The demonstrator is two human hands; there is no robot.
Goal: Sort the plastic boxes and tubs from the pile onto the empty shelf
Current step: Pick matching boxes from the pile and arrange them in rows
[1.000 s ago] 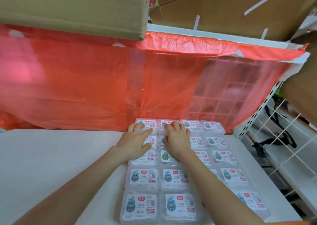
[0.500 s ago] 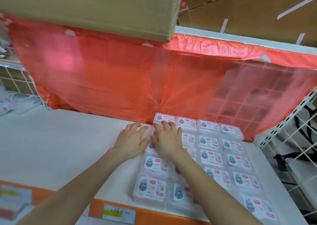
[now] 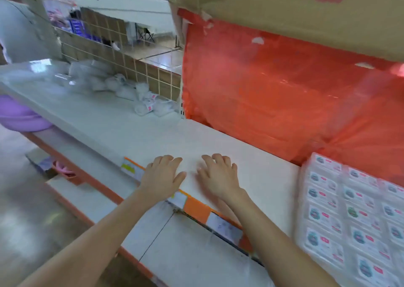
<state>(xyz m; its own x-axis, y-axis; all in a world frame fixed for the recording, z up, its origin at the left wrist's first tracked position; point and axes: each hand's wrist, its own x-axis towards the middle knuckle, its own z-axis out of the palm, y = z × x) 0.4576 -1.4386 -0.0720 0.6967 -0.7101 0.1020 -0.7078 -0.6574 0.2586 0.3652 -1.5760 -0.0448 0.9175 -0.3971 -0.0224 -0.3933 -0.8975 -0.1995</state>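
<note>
White shelf (image 3: 251, 155) under empty, spread hands (image 3: 162, 177) (image 3: 218, 178).

Bright, even light — heavy motion blur throughout, wide-angle bending at edges, faint shadows.

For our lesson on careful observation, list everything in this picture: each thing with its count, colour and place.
shelf: one, white with orange front edge, across the middle
boxes: many, clear with labels, in rows at the shelf's right end
pile: one, clear and white packs, far left on the shelf
wire grid: one, pale, behind the pile
plastic sheet: one, red, behind the shelf
cardboard box: one, brown, above the sheet
left hand: one, empty, over the shelf's front
right hand: one, empty, beside the left
</note>
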